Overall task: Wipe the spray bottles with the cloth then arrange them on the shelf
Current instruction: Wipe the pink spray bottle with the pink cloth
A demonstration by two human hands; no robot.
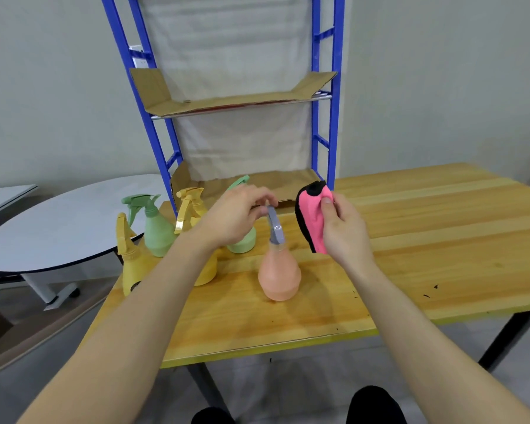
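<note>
Currently peach spray bottle (279, 272) stands upright on the table (441, 240), below and between both hands. Left hand (236, 217) pinches the top of its grey trigger head (275, 229), fingers curled over it. Right hand (346, 234), just right of the trigger head, grips the folded pink cloth (311, 215) with the thumb pressed on it. Cloth is close to the trigger, not clearly touching.

Just behind the left hand: green bottle (244, 244). Under the left forearm, partly hidden: yellow bottle (196, 209). Further left of that hand: second green bottle (156, 232) and outer yellow bottle (132, 264), near the table edge.

Beyond both hands: blue shelf (334, 117) with cardboard (227, 102) liners, no bottle seen on either level.

Progress, my read: early. Peach one looks to be at the wipe step. Can't tell whether any bottle is already wiped. All five sit on the table, so all the placing is left.
</note>
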